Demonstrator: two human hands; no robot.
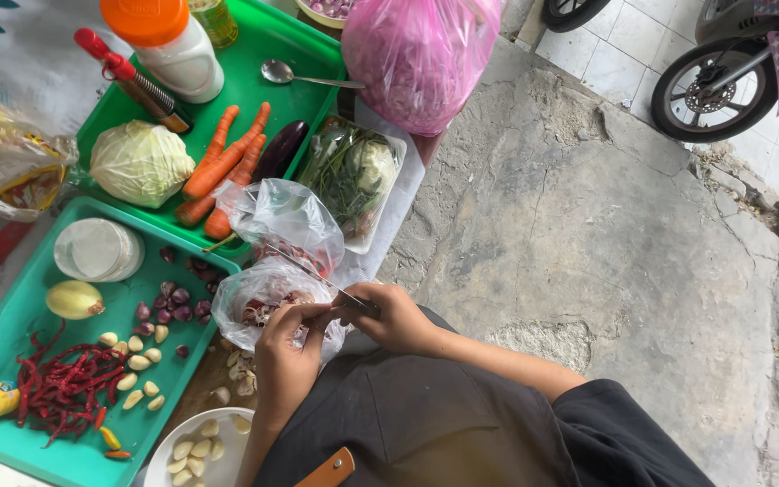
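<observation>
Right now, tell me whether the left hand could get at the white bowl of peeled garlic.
Probably yes. The left hand hovers over a clear plastic bag, busy with a small item, and the white bowl sits just below and beside its forearm. Nothing lies between them; it would first have to let go.

What the left hand pinches is too small to tell, hidden by its own fingers. The right hand covers the knife handle. At 12 o'clock the pink bag is cut by the top edge; its contents blur. At 1 o'clock the scooter shows only wheels. At 6 o'clock the white bowl runs off the frame.
</observation>
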